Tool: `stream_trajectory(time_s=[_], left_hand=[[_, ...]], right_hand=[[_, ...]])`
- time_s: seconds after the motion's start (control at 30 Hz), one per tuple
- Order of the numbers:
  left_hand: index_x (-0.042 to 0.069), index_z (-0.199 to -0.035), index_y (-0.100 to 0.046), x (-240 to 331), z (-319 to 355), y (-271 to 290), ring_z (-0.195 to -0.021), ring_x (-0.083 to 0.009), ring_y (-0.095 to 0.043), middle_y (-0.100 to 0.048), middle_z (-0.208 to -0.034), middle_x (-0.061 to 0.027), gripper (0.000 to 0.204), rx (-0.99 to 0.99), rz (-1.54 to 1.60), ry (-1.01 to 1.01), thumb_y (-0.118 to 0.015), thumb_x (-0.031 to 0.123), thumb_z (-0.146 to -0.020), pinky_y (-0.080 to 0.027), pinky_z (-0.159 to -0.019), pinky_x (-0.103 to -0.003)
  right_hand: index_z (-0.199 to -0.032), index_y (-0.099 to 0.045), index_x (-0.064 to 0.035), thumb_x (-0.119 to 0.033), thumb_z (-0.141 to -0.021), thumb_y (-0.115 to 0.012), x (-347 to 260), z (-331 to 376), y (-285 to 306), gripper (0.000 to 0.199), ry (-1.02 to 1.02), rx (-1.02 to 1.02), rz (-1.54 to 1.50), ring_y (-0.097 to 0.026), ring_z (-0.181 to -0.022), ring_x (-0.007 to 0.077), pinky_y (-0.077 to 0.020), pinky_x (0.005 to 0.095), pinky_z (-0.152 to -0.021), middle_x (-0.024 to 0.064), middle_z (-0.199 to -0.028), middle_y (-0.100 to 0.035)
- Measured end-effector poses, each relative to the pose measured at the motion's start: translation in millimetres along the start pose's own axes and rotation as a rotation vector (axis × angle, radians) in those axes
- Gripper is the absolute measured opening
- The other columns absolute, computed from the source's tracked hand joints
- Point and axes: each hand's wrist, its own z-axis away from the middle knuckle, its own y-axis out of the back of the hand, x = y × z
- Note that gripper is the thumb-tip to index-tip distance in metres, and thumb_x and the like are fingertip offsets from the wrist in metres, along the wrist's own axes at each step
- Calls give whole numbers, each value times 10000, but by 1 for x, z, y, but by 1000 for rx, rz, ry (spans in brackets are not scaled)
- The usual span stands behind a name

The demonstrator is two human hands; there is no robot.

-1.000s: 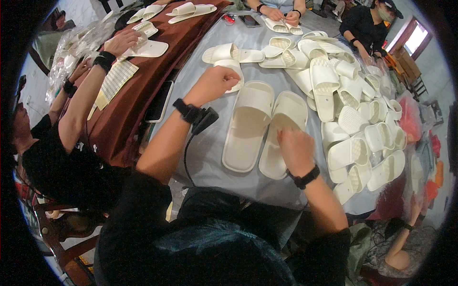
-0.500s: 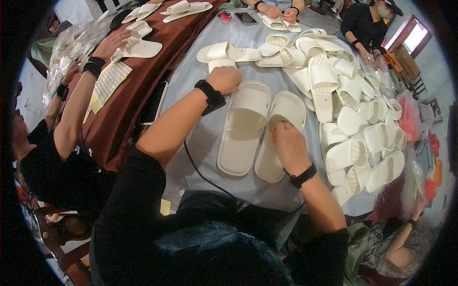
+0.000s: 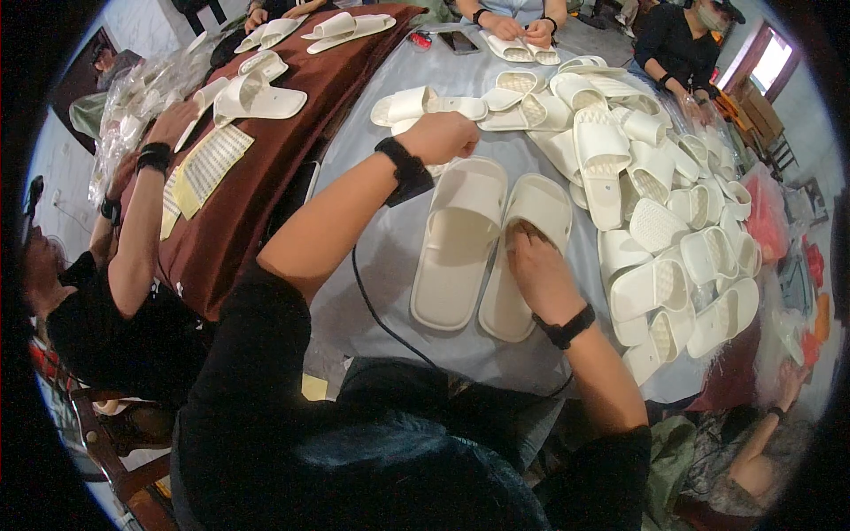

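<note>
Two cream-white slide slippers lie side by side in front of me, toes pointing away. My right hand (image 3: 537,273) reaches into the right slipper (image 3: 506,310), its fingers bunched together at the inner edge of the strap and the fingertips partly hidden there. At the toe of the left slipper (image 3: 441,292), my left hand (image 3: 443,138) is closed with its knuckles up; whatever its fingers hold is hidden. Just beyond that hand, another pair of white slippers (image 3: 409,106) lies partly covered by it.
A large heap of white slippers (image 3: 660,239) covers the table's right side. Across the table, a co-worker's hands (image 3: 522,34) touch a pair. At left, another co-worker's hand (image 3: 174,119) is near slippers and a printed sheet (image 3: 212,164) on a brown cloth (image 3: 235,212). A black cable (image 3: 376,310) runs nearby.
My left hand has moved right, toward the left slipper's toe. My right hand's fingers reach slightly deeper under the strap. At left, the co-worker's hand has drawn back from the slippers.
</note>
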Motion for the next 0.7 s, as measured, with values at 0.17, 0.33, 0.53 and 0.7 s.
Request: stream_trajectory(time_s=[0.17, 0.33, 0.53, 0.7], left_hand=[[31, -898, -726, 5, -33, -17, -767, -177, -697, -724, -823, -81, 101, -338, 750, 296, -704, 113, -845, -560, -682, -285], [-98, -921, -674, -1, -35, -49, -817, -194, -715, -709, -876, -141, 177, -393, 1244, 491, -727, 36, -821, -582, -689, -241], [-97, -907, -715, 11, -37, -68, -687, -123, -683, -723, -805, -112, 243, -321, 1006, 591, -770, 118, -808, -556, -604, -230], [-31, -850, -759, 25, -40, -75, -593, -77, -639, -720, -704, -47, 321, -378, 653, 547, -836, 258, -734, -527, -571, -262]], right_hand=[[-1143, -511, 42, -89, -910, -508, -3, 2, -6, 267, -18, -110, -11, -651, -877, 384, -535, 463, -785, 237, -958, -631], [-1115, -516, 39, -78, -889, -512, -14, 1, -11, 255, 68, -51, -43, -656, -862, 374, -543, 453, -766, 231, -947, -630], [-1059, -529, 33, -82, -881, -514, -20, 1, -13, 213, 51, -90, -52, -656, -845, 371, -548, 452, -753, 214, -907, -633], [-1017, -528, 13, -86, -884, -512, -21, 9, -20, 167, 73, -92, -78, -661, -841, 368, -547, 458, -746, 207, -904, -636]])
